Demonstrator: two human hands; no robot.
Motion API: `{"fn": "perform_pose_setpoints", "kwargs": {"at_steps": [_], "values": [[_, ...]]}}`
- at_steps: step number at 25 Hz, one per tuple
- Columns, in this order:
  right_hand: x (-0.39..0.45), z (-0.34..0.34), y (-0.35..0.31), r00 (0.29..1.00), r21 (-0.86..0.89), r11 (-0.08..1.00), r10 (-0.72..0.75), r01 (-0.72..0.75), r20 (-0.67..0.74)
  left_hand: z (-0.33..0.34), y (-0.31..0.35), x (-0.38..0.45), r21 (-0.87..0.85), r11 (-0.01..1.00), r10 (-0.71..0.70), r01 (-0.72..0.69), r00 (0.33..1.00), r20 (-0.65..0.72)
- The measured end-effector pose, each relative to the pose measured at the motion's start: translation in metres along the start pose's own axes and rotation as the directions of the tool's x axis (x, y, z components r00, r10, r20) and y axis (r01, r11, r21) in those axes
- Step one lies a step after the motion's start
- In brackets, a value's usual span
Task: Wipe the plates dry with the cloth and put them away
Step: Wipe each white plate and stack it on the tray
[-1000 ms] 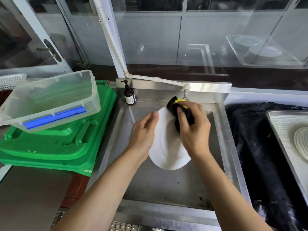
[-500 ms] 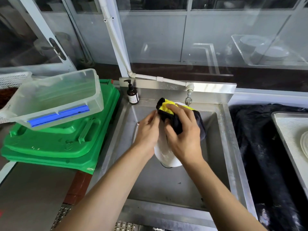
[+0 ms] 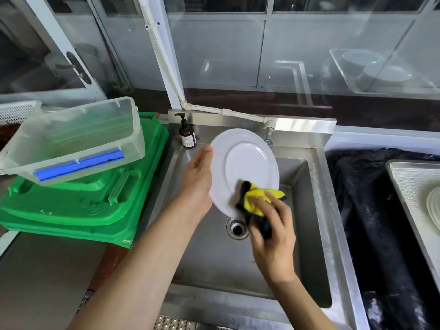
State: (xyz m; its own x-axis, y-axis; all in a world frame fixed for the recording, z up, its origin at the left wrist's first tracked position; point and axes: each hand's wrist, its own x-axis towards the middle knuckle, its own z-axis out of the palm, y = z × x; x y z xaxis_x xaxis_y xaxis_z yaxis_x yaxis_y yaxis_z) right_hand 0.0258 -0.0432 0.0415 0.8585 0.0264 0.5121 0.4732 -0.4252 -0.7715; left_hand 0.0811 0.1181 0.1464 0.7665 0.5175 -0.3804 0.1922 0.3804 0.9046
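Note:
Over the steel sink [image 3: 307, 234] I hold a white plate [image 3: 245, 163], tilted so that its face is turned toward me. My left hand [image 3: 198, 179] grips its left rim. My right hand [image 3: 271, 234] is closed on a yellow and black cloth [image 3: 258, 198] and presses it against the plate's lower right edge. More white plates [image 3: 433, 208] lie in a metal tray [image 3: 409, 186] at the far right, cut off by the frame edge.
A brown pump bottle [image 3: 187, 135] stands at the sink's back left corner, the tap [image 3: 269, 136] at the back. Left of the sink, a clear plastic tub [image 3: 71, 139] rests on stacked green lids [image 3: 78, 206]. A black bag [image 3: 371, 210] lies right of the sink.
The plate has been turned to face me and raised toward the back of the sink. My right hand with the cloth has moved from the plate's top down to its lower right edge.

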Motion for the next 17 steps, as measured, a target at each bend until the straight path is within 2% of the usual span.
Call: {"fn": "perform_pose_setpoints", "kwargs": {"at_steps": [2, 4, 6, 8, 10, 12, 14, 17], "values": [[0.019, -0.003, 0.0, 0.947, 0.143, 0.948, 0.3, -0.284, -0.111, -0.004, -0.001, -0.001, -0.005, 1.0, -0.017, 0.017, 1.0, 0.024], [0.048, -0.005, -0.002, 0.879, 0.179, 0.891, 0.445, -0.417, -0.171, -0.005, -0.002, -0.003, 0.009, 1.0, -0.017, 0.017, 0.999, 0.049], [0.077, -0.006, -0.009, 0.905, 0.122, 0.919, 0.392, -0.376, -0.163, -0.001, -0.006, -0.007, 0.065, 0.998, 0.003, -0.008, 0.997, 0.083], [0.088, -0.003, -0.024, 0.971, 0.049, 0.975, 0.22, -0.216, -0.094, 0.006, -0.012, -0.013, 0.112, 0.993, 0.031, -0.041, 0.996, 0.088], [0.076, 0.003, -0.036, 0.998, 0.057, 0.996, 0.063, -0.065, 0.029, 0.009, -0.011, -0.015, 0.076, 0.995, 0.06, -0.062, 0.998, 0.029], [0.046, 0.005, -0.035, 0.991, 0.047, 0.998, -0.042, 0.036, 0.13, 0.009, -0.005, -0.008, 0.01, 0.998, 0.056, -0.056, 0.998, 0.002], [0.019, 0.001, -0.03, 0.985, 0.017, 0.996, -0.085, 0.083, 0.148, 0.006, -0.001, -0.002, 0.034, 0.997, 0.074, -0.073, 0.997, -0.003], [0.045, 0.005, -0.028, 0.997, 0.027, 0.999, 0.023, -0.025, 0.07, 0.004, -0.006, -0.001, 0.073, 0.994, 0.075, -0.077, 0.997, 0.028]]}}
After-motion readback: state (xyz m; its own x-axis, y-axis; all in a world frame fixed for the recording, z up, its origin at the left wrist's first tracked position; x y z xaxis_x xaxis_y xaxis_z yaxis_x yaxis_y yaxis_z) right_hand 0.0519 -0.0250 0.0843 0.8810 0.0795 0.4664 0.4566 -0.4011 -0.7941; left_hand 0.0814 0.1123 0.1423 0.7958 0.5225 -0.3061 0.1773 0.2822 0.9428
